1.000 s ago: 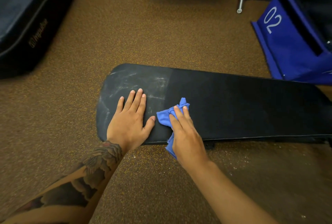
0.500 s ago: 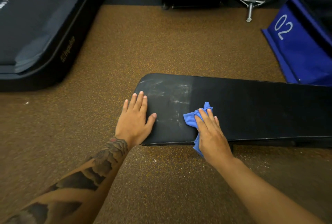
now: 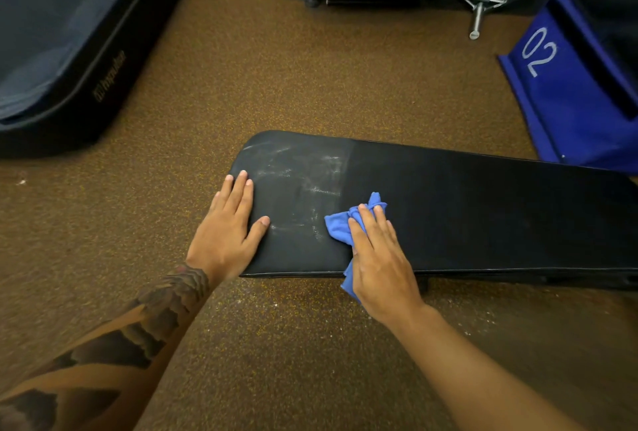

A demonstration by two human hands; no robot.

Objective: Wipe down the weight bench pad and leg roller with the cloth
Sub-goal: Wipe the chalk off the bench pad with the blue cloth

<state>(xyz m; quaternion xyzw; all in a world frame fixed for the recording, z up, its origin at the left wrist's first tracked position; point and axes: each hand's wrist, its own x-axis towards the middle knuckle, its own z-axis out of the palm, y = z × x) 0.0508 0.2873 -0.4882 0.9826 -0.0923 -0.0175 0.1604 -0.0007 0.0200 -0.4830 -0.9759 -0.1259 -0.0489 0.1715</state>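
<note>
Bench pad [image 3: 466, 209] is lying long and black over the speckled brown floor [image 3: 276, 85], rounded end pointing left, right end getting cut off by the frame. Whitish smears are showing on its left section; the rest is reading evenly dark. You're pressing your left hand [image 3: 228, 233] flat on the rounded end, fingers straight and together, thumb spread. Your right hand [image 3: 379, 258] is pressing the blue cloth [image 3: 340, 228] onto the pad near its front edge, fingers straight on top. Bunched cloth is poking out past your fingertips, and a tail is hanging over the front edge. Most of the cloth is hiding under your palm, and your right thumb is hard to make out. Black machine [image 3: 69, 50] at upper left is getting cropped, its logo unreadable. Blue box [image 3: 566, 95] marked 02 is running off the right.
</note>
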